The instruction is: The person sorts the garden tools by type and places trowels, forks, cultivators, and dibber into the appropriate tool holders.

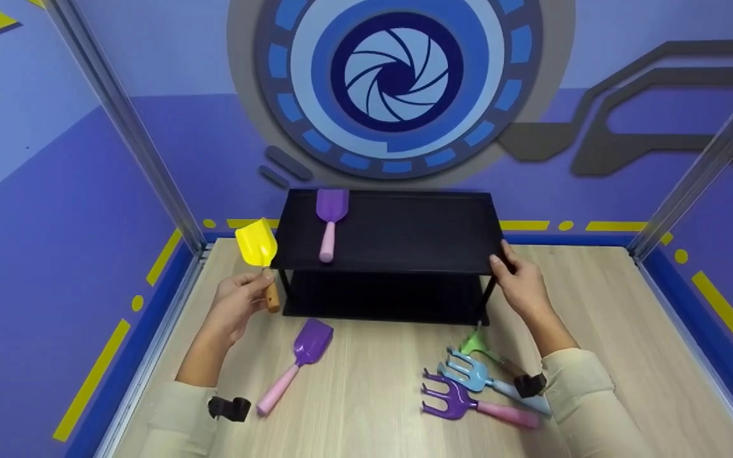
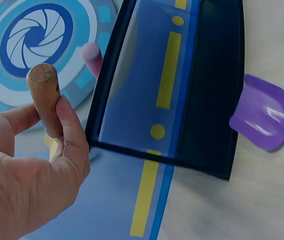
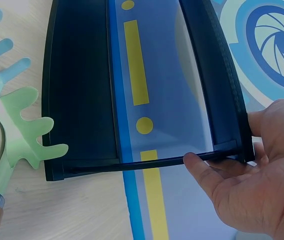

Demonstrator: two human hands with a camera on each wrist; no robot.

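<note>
We're likely shelving: our left hand [image 1: 234, 306] pinches the yellow, wooden-handled trowel [image 1: 256, 243].
It's left of the black two-tier rack [image 1: 417, 229], contact unclear; our right hand [image 1: 522, 283] grips the rack's right end; a rightward lift seems called for.

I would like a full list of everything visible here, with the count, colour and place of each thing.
Walls: 3, blue-purple, back and sides
Round picture: 1, blue-grey, back wall
Metal posts: 2, silver-grey, back corners
Table: 1, pale wood, between walls
Shelf: 1, black, on table
Purple shovels: 2, pink-handled, one on shelf, one on table
Yellow shovel: 1, wooden-handled, in left hand
Green rake: 1, wooden-handled, near shelf
Blue rake: 1, light blue, beside green rake
Purple rake: 1, pink-handled, beside blue rake
Wrist devices: 2, black, at cuffs
Sleeves: 2, beige, both arms
Left hand: 1, bare, left of shelf
Right hand: 1, bare, gripping shelf's right end
</note>
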